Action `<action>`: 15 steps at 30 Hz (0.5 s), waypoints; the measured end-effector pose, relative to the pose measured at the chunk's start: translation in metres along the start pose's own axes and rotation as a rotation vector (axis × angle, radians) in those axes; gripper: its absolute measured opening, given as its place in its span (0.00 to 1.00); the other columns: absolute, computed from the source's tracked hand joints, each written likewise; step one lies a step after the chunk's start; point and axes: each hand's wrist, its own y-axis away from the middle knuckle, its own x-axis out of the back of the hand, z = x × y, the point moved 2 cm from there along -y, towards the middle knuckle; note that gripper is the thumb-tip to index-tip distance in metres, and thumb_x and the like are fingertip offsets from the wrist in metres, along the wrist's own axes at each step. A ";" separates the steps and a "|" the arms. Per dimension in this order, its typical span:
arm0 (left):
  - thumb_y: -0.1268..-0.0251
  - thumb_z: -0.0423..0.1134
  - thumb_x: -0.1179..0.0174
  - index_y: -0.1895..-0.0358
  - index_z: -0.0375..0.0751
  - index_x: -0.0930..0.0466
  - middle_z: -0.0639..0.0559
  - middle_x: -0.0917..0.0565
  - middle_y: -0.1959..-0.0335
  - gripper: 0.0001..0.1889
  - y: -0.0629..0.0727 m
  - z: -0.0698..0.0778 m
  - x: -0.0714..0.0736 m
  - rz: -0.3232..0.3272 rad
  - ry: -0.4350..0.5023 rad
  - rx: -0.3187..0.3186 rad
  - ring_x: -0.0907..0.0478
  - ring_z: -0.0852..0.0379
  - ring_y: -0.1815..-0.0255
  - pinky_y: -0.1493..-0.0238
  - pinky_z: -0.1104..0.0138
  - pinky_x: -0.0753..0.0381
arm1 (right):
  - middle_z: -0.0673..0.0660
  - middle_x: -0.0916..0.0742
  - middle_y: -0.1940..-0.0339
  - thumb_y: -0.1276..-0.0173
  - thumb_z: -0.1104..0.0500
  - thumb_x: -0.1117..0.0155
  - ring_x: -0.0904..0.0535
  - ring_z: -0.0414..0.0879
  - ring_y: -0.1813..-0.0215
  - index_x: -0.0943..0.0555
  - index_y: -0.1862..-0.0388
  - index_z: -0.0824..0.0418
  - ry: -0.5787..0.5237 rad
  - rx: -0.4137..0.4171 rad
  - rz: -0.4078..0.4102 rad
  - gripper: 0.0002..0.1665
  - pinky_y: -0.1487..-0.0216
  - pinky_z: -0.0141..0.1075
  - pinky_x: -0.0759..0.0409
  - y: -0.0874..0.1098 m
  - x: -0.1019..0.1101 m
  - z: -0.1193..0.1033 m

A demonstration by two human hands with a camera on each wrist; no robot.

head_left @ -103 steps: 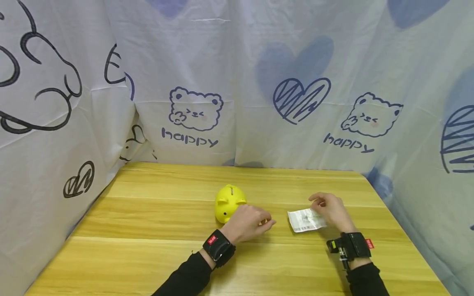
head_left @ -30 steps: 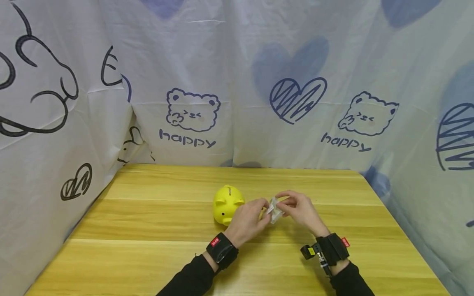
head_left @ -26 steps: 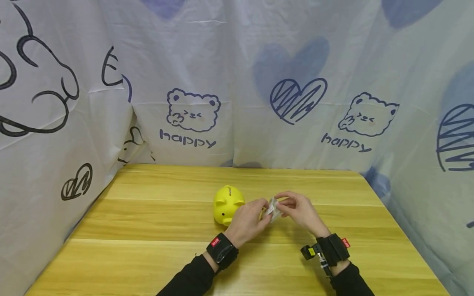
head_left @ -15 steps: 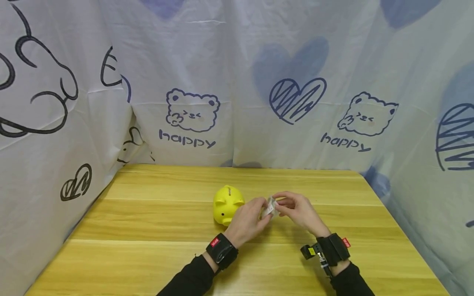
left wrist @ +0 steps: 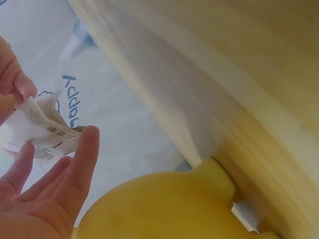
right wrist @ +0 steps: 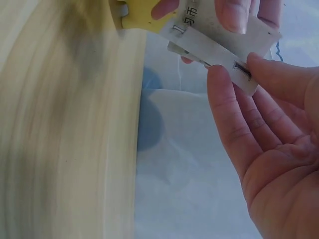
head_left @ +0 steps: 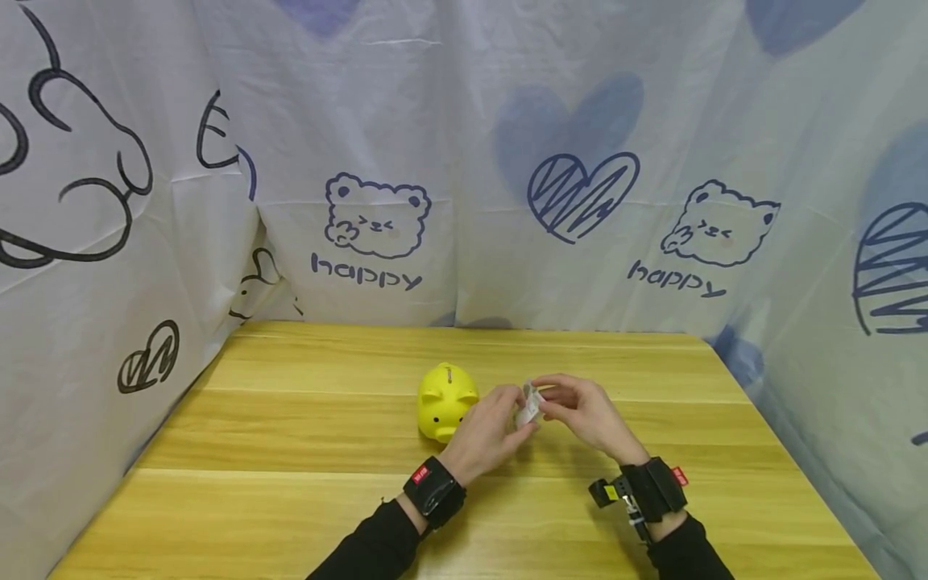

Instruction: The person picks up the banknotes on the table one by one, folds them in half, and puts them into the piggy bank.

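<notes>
A whitish paper note (head_left: 531, 405) with printed dark characters, folded small, is held between both hands just right of the piggy bank. My left hand (head_left: 487, 431) pinches its near-left side, with the index finger along the paper (left wrist: 42, 127) in the left wrist view. The right hand (head_left: 586, 411) pinches the other end between thumb and fingers; in the right wrist view, the thumb and index fingertip meet at the folded note's corner (right wrist: 244, 82). A yellow piggy bank (head_left: 444, 395) with a slot on top stands beside the left hand, its lower right side partly covered by that hand.
The wooden table (head_left: 290, 435) carries the piggy bank. Printed cloth (head_left: 478, 266) hangs along its back edge and both sides. Each wrist wears a black strapped band (head_left: 435, 493) below the hand.
Over three seconds ago the note lay spread out under the right hand; it has since moved left, been folded smaller and been gripped by the left hand too. Lately it has only shifted slightly.
</notes>
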 end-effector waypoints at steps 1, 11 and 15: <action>0.34 0.46 0.36 0.53 0.45 0.29 0.51 0.21 0.56 0.15 0.000 0.000 0.000 -0.003 0.005 -0.001 0.27 0.63 0.66 0.71 0.79 0.28 | 0.60 0.13 0.49 0.32 0.63 0.35 0.14 0.53 0.50 0.20 0.40 0.54 0.004 0.009 0.004 0.21 0.53 0.37 0.15 0.000 0.000 0.000; 0.33 0.52 0.38 0.54 0.47 0.31 0.54 0.26 0.57 0.17 -0.001 -0.001 -0.001 -0.026 0.018 0.003 0.29 0.64 0.65 0.70 0.79 0.29 | 0.63 0.13 0.49 0.30 0.69 0.41 0.14 0.53 0.50 0.22 0.39 0.59 -0.055 0.066 -0.027 0.21 0.55 0.35 0.15 0.001 -0.002 -0.004; 0.33 0.51 0.38 0.55 0.47 0.33 0.54 0.27 0.59 0.17 -0.001 -0.002 -0.001 -0.028 0.017 0.027 0.29 0.63 0.66 0.71 0.79 0.29 | 0.64 0.13 0.48 0.28 0.69 0.43 0.14 0.52 0.50 0.24 0.36 0.60 -0.064 0.061 -0.064 0.23 0.53 0.38 0.15 0.001 -0.003 -0.007</action>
